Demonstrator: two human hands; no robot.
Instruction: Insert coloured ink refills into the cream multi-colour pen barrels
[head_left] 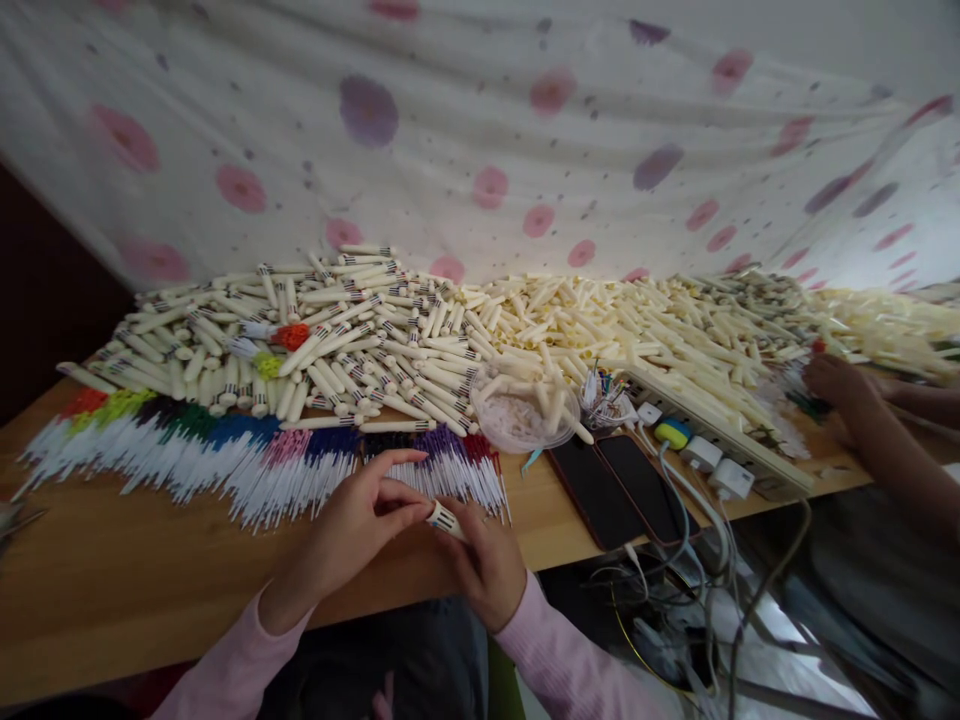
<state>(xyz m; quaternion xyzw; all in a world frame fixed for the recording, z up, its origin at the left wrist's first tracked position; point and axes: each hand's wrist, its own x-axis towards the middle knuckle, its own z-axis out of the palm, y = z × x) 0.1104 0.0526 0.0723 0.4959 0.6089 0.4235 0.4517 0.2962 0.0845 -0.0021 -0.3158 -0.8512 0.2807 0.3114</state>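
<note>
Cream barrel [445, 520] is btwn the 2 hands, above the tabletop's [187, 590] near edge; long axis approx far-left to near-right, marked end toward L hand [367, 525]. R hand [484, 565] is closed round it, so nearer; L hand has thumb & index together at that end, can't tell if they pinch anything. Smooth, w/ dark slot-like marks; rest hidden by R fingers.

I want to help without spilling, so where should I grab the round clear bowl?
Probably pinch the clear bowl by its near rim, from the person's side: the round edge faces mostly bare tabletop there, while pale tubes stick out on the right and pens crowd the left.
</note>
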